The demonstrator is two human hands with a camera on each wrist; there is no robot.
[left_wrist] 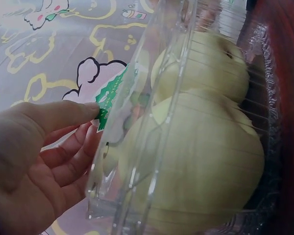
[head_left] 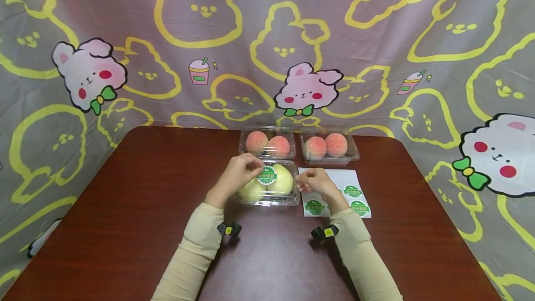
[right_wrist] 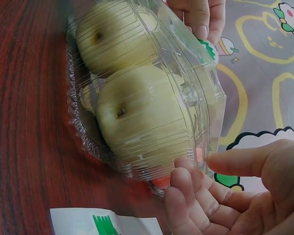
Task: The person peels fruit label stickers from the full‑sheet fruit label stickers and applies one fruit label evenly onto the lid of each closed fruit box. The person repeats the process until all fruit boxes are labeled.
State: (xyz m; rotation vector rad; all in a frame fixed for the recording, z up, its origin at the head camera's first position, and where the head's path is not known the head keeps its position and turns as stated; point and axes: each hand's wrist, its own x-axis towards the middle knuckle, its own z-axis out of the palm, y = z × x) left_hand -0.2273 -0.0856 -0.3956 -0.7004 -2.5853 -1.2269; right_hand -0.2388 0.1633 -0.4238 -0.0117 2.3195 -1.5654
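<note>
My left hand (head_left: 239, 175) pinches the edge of a round green-and-white sticker (head_left: 266, 175) between thumb and fingers. That sticker lies against the top of a clear plastic fruit box (head_left: 276, 202). Inside are two round, pale yellow-green fruits (left_wrist: 201, 161) with stem hollows. My right hand (head_left: 316, 183) is at the right side of this box, its fingers loosely bent. In the right wrist view its thumb and fingertips (right_wrist: 181, 176) are right at the lid's corner. Under the right wrist lies a white sticker sheet (head_left: 349, 178) bearing several more green stickers.
Behind the near box stands another clear box (head_left: 267, 129) with two pink peaches (head_left: 257, 142). A second box of peaches (head_left: 330, 159) is to its right. The brown table (head_left: 138, 199) ends at a patterned cloth backdrop (head_left: 234, 78) at the back and sides.
</note>
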